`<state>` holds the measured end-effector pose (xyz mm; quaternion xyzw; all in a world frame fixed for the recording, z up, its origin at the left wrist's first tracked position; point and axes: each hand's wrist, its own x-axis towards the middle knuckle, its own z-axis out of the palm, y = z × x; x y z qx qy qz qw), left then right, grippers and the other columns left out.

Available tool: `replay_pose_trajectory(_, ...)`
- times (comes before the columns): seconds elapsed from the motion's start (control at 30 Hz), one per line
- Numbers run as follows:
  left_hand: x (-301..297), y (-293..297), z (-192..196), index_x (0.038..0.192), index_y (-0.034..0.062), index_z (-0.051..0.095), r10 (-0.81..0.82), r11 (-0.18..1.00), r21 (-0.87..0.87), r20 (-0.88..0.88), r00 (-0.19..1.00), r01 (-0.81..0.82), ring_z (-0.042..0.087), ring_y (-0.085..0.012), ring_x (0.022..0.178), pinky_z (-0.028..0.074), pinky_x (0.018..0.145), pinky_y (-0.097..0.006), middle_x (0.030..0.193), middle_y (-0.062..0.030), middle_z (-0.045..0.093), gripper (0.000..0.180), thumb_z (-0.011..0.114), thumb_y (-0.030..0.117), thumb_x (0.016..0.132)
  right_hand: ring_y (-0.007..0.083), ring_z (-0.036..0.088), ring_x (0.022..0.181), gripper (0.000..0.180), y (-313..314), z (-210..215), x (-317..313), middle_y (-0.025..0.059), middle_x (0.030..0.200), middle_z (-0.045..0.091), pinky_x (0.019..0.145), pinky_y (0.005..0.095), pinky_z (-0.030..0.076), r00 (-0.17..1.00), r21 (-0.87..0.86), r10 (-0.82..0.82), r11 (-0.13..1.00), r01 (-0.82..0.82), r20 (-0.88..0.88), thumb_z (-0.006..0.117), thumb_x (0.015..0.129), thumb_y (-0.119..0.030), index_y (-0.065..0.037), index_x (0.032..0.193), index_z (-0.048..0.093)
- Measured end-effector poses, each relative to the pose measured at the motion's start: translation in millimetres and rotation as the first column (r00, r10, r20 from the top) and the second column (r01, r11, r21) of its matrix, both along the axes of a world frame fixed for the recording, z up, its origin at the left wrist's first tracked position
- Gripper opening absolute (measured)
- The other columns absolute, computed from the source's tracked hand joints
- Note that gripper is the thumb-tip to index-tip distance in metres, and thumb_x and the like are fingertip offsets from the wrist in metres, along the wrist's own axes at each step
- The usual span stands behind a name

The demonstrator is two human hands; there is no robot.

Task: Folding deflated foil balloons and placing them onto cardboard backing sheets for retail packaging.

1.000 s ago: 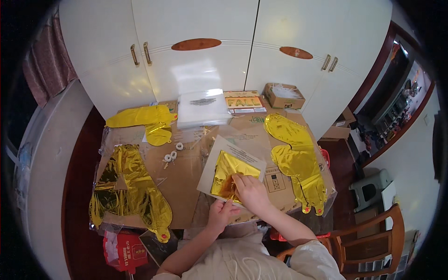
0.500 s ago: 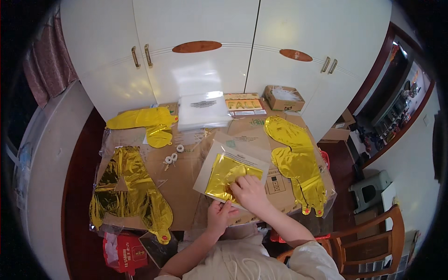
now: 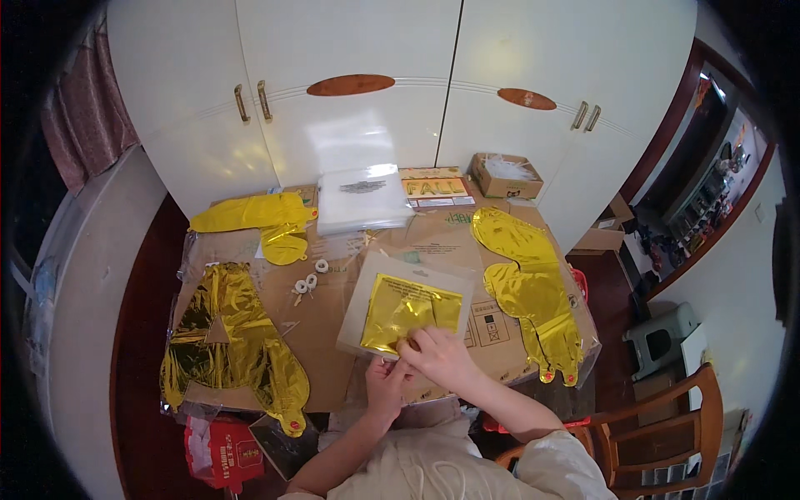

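A clear plastic bag [image 3: 354, 312] with a folded gold foil balloon [image 3: 398, 305] inside lies tilted at the near middle of the table. My left hand [image 3: 387, 389] pinches the bag's near edge, thumb upward. Right beside it, my right hand [image 3: 439, 358] has its fingers closed at the same near edge, over the lower part of the bag. The fingertips of both hands nearly meet there, and the exact grip of the right fingers is partly hidden. Flat gold foil balloons lie on both sides: an A-shaped one [image 3: 271, 354] at left and a long one [image 3: 533, 287] at right.
Cardboard [image 3: 333, 333] covers the table. Toward the back are another gold balloon [image 3: 283, 221], a stack of clear bags [image 3: 362, 200], a printed card [image 3: 437, 187] and a small carton [image 3: 507, 177]. Small white rolls [image 3: 312, 281] lie left of centre. A wooden chair [image 3: 658, 433] stands at right.
The bag has shifted slightly left and turned straighter. My right hand has slid from the middle of the foil down to the near edge, closer to my left hand.
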<state>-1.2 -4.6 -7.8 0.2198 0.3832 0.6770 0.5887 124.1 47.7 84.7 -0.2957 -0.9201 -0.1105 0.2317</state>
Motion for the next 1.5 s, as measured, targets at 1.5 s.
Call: replay_pose_trajectory(1.5,0,-85,-23,0.116,0.005,0.057,-0.191,0.904,-0.356,0.161,0.968,0.237,0.064,-0.0202,0.107,0.054,0.095,-0.038,0.114,-0.007,0.064,0.018,0.048,0.016,0.104,0.0196,0.057,0.091,0.034,-56,-50,7,0.0025,0.091,0.058,0.078,0.0335,0.043,0.999,-0.265,0.031,0.964,-0.023,0.026,0.061,0.077,-0.022,-0.006,0.107,0.065)
